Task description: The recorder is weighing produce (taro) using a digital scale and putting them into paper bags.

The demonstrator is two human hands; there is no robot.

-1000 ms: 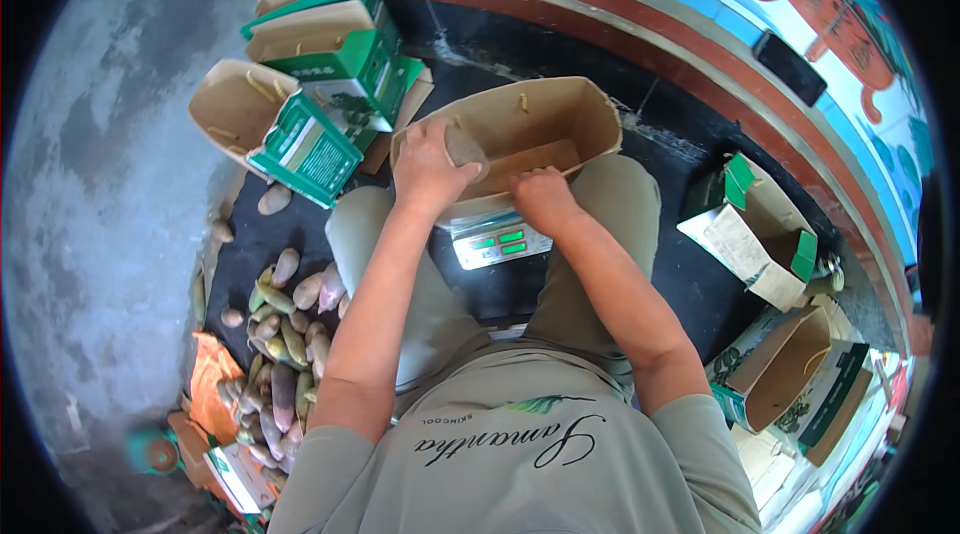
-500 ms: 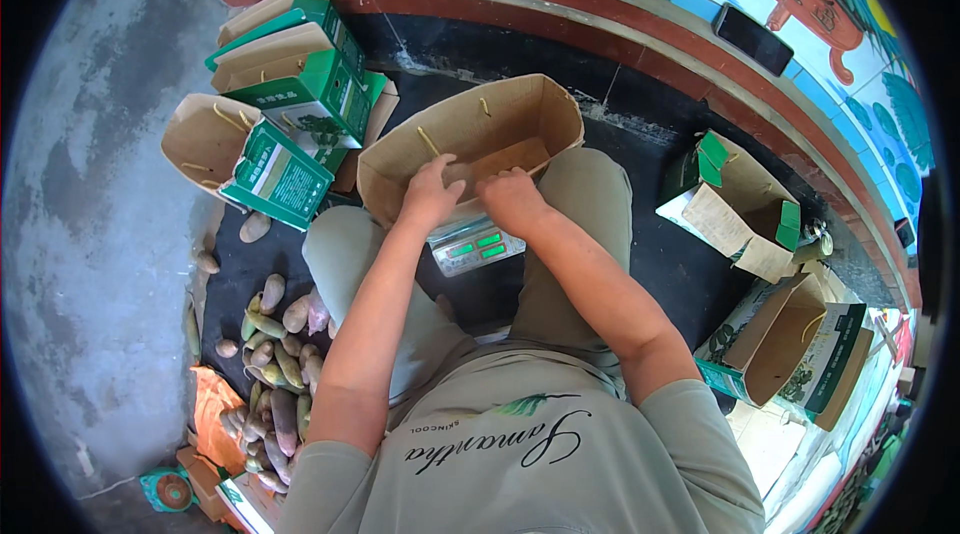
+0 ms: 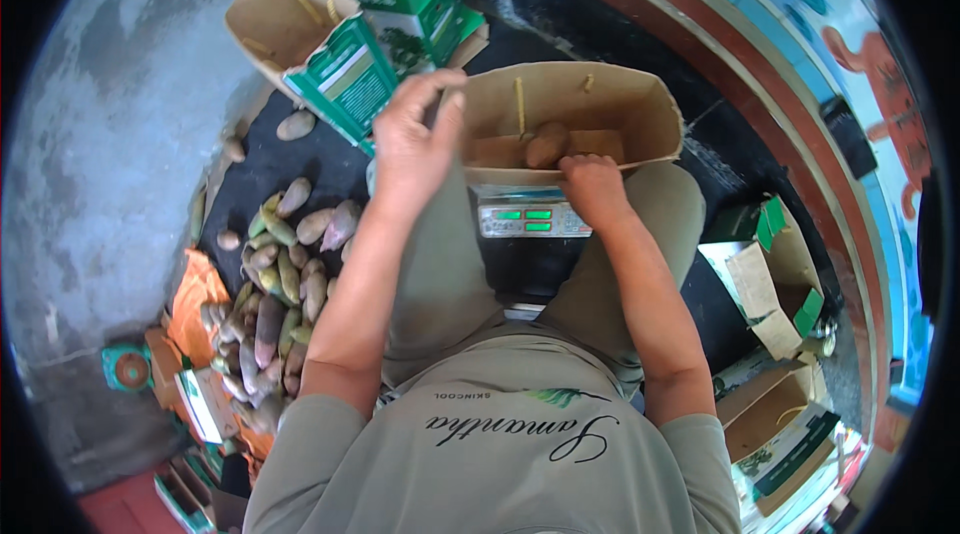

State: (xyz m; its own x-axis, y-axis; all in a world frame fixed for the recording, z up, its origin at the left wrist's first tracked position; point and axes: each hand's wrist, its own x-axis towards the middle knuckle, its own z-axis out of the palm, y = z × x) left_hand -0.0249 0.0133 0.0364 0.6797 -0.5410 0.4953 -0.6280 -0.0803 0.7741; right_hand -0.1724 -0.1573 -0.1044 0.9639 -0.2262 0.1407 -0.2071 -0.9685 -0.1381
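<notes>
An open cardboard carton [image 3: 640,104] with yellow rope handles stands on a digital scale [image 3: 535,221] between my knees. Inside it lies a brownish tuber [image 3: 547,145]. My right hand [image 3: 597,186] is closed over the carton's near rim, its fingertips partly hidden inside. At the carton's left end my left hand [image 3: 418,149] is raised, slightly blurred, thumb and fingers apart and nothing visible between them. The scale's green displays are lit; its platform is hidden under the carton.
To my left is a heap of tubers [image 3: 270,314], green and purplish-brown, beside an orange sheet [image 3: 195,294]. Green-and-brown cartons [image 3: 345,84] stand at the far left, with more open cartons [image 3: 790,284] on the right. A tiled wall runs along the far right.
My left hand has come off the carton and lifted leftward. A tuber now shows in the carton. My right hand stays on the near rim. The view has turned toward the left.
</notes>
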